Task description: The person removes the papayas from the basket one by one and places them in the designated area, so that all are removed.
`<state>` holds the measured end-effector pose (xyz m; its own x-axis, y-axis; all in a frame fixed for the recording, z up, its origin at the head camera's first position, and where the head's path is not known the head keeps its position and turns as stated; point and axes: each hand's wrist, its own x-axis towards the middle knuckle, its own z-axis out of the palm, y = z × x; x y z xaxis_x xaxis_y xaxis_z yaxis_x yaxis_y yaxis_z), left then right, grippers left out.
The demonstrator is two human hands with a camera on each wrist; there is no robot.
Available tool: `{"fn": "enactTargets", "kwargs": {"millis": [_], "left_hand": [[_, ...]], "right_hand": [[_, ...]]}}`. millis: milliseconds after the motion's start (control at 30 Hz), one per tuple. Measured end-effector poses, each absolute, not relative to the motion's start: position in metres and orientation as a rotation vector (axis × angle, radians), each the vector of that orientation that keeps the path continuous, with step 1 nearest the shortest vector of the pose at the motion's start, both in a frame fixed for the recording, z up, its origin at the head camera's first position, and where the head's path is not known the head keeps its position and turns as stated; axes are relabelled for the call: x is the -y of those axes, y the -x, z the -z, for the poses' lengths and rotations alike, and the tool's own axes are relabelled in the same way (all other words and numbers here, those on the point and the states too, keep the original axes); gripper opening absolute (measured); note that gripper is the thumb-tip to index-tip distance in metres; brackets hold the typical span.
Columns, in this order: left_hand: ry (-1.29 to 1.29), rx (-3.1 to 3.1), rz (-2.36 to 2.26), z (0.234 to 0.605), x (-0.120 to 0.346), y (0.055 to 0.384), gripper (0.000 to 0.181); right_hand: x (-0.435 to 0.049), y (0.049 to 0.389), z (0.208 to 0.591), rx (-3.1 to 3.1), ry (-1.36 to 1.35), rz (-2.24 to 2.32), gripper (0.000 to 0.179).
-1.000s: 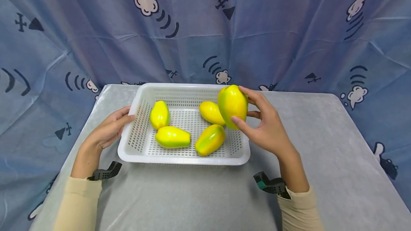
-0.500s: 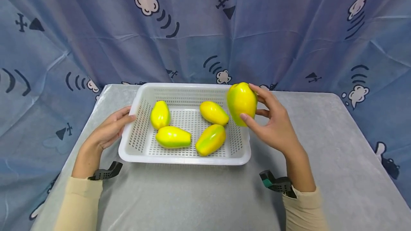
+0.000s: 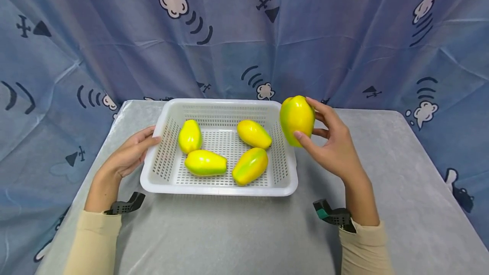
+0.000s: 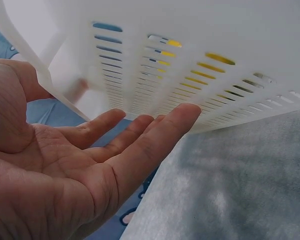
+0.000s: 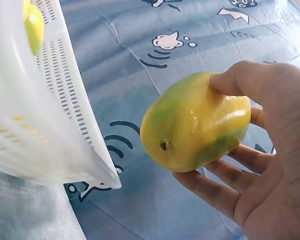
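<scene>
My left hand (image 3: pixel 129 152) holds the left end of a white perforated plastic basket (image 3: pixel 219 191), thumb over the rim. In the left wrist view its fingers (image 4: pixel 140 150) reach along the outer slotted wall. My right hand (image 3: pixel 336 150) grips a yellow-green papaya (image 3: pixel 298 119) between thumb and fingers, in the air by the basket's right rim. The right wrist view shows this papaya (image 5: pixel 190 125) apart from the basket (image 5: pixel 65 95). Several more papayas lie in the basket, among them one at the back left (image 3: pixel 190 136) and one at the front right (image 3: pixel 250 166).
A grey-covered table (image 3: pixel 229 232) lies under the basket and reaches out to the right. Behind it hangs a blue patterned curtain (image 3: pixel 237 33). Each wrist wears a black camera mount, such as the left one (image 3: pixel 126 205).
My right hand has moved the papaya rightward and slightly away, from over the basket's right part to its right rim, uncovering the back-right papaya. My left hand and the basket stay in place.
</scene>
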<state>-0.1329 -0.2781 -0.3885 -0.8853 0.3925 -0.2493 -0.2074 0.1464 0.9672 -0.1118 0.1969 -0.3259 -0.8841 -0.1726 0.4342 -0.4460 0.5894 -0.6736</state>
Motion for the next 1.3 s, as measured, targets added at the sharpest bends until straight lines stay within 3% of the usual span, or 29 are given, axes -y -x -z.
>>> {"fn": "enactTargets", "kwargs": {"millis": [1300], "left_hand": [[-0.152,-1.98,-1.778,0.389,0.278,0.133,0.066]], "right_hand": [[-0.219,0.112,0.322,2.47,-0.408,-1.218,0.08]]}}
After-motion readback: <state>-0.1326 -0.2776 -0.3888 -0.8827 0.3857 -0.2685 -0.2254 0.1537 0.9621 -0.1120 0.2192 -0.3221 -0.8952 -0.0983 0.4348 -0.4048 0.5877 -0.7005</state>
